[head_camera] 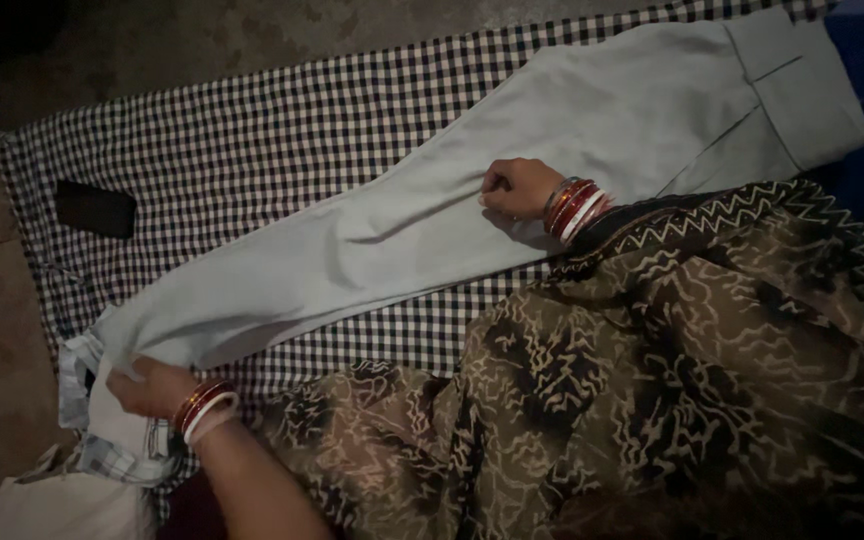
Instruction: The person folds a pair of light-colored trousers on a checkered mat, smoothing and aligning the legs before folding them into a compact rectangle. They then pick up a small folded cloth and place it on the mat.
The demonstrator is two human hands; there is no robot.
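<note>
At the left edge of the frame, a dark flat phone (95, 208) lies on the checked cloth (252, 150). At lower left, your left hand (147, 387) pinches the end of the pale grey trousers (432, 215), which stretch diagonally to the upper right. At centre, your right hand (518, 187), fingers curled together, presses on them.

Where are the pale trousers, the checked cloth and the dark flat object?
pale trousers (372, 240), head view, middle of the leg.
checked cloth (252, 140), head view, bare part above the trousers.
dark flat object (95, 208), head view, its centre.
</note>
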